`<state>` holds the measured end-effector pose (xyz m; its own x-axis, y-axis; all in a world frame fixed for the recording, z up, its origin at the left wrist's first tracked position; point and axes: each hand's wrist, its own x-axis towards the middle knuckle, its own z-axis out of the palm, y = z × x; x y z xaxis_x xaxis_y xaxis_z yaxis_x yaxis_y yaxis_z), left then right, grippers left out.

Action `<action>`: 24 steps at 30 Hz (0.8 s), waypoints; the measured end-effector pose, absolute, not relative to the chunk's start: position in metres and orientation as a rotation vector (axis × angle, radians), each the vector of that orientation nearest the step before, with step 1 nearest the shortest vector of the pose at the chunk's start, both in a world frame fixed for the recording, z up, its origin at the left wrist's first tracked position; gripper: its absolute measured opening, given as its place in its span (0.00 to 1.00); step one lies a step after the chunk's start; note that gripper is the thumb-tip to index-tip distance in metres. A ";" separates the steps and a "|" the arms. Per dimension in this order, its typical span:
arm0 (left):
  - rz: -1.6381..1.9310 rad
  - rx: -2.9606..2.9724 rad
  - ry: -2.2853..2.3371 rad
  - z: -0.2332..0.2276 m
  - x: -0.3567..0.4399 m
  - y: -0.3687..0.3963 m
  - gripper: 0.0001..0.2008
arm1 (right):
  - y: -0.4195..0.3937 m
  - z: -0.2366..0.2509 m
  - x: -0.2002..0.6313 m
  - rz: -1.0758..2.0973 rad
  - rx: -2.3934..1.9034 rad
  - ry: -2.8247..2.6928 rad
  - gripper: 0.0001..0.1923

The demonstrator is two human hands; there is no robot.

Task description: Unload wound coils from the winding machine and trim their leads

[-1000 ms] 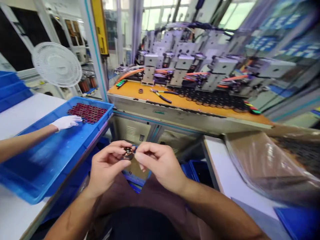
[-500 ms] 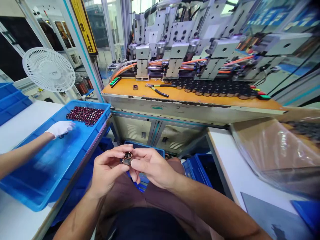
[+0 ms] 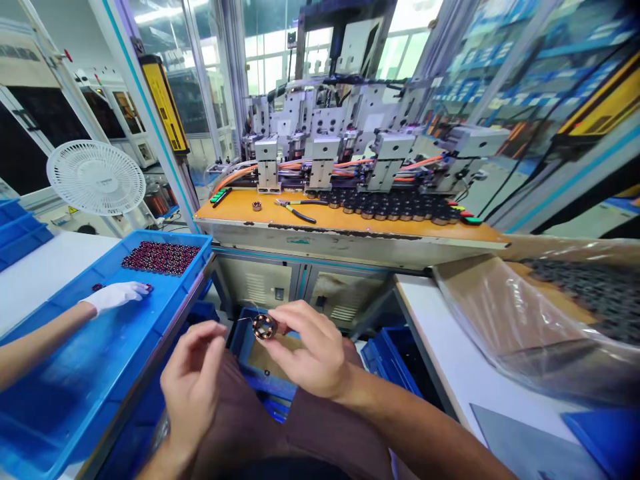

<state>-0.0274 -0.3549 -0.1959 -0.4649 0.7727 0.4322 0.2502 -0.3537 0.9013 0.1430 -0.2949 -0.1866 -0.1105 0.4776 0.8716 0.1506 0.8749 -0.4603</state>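
In the middle of the head view, a small wound stator [image 3: 264, 326], a dark ring with copper coils inside, is pinched between the thumb and fingers of my right hand [image 3: 315, 350]. Its round opening faces me, and thin wire ends stick out at its upper left. To the left, apart from the stator, my left hand [image 3: 194, 373] has loosely bent fingers with a gap to the thumb; I see nothing held there. Below both hands, a blue bin [image 3: 280, 385] stands between my knees with a small dark ring in it.
A co-worker's gloved hand [image 3: 117, 297] is over a blue tray [image 3: 165, 313] with many small parts. Ahead, an orange machine ledge [image 3: 230, 210] carries pliers [image 3: 300, 212], one stator [image 3: 257, 206] and rows of dark parts [image 3: 395, 207]. A plastic-lined box [image 3: 480, 300] is at right.
My left hand has come off the stator and moved left and down. My right hand keeps the stator, now turned with its opening towards me. The view has tilted up.
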 end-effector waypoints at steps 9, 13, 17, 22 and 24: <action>1.636 2.081 1.488 -0.160 -0.007 -0.364 0.21 | -0.292 -0.195 0.148 -0.189 -0.396 -1.835 0.16; 1.539 1.947 1.468 -0.157 -0.008 -0.359 0.16 | -0.293 -0.197 0.151 -0.224 -0.378 -1.844 0.16; 1.454 1.854 1.417 -0.154 -0.014 -0.361 0.13 | -0.299 -0.191 0.153 -0.026 -0.338 -1.906 0.17; 1.412 1.995 1.423 -0.154 -0.024 -0.366 0.15 | -0.302 -0.176 0.150 0.506 -0.310 -1.962 0.12; 1.422 2.044 1.391 -0.155 -0.025 -0.370 0.15 | -0.303 -0.174 0.146 0.597 -0.294 -1.948 0.05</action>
